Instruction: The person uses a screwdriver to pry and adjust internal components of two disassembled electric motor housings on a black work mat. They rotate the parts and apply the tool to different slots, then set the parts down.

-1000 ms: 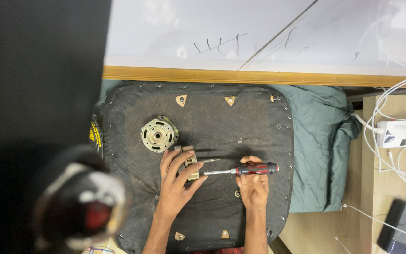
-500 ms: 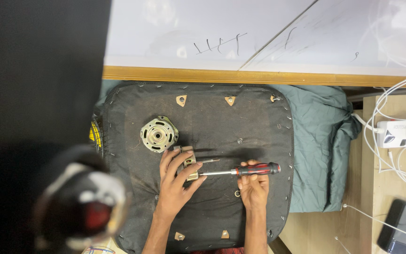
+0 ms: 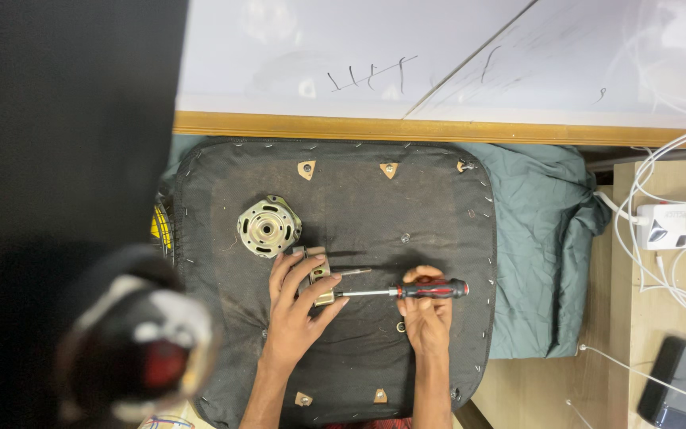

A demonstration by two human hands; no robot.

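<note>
At the far left we note a blurred round object point(image 3: 132, 345) close to the lens, too soft to identify. On the dark padded board point(image 3: 438, 206), a round metal motor housing point(image 3: 267, 226) lies flat, just up and left of our hands. Our left hand point(image 3: 299, 306) comes up from the bottom edge, forearm nearly vertical, fingers spread and pressed down over a small brass-coloured metal part point(image 3: 321, 280), pinning it to the board. The screwdriver point(image 3: 397, 291) lies with its long axis almost horizontal across the board, tip pointing left into the metal part, red-and-black handle to the right. Our right hand point(image 3: 426, 318) rises from below, forearm upright, fingers curled closed around the handle. A thin metal pin point(image 3: 352, 272) rests just above the shaft, also running roughly left to right. A small washer point(image 3: 400, 326) sits on the board just beside our right hand. Further right we see a crumpled teal cloth point(image 3: 545, 246), then a white power strip point(image 3: 680, 225) with white cables point(image 3: 653, 278) on the wooden surface.
</note>
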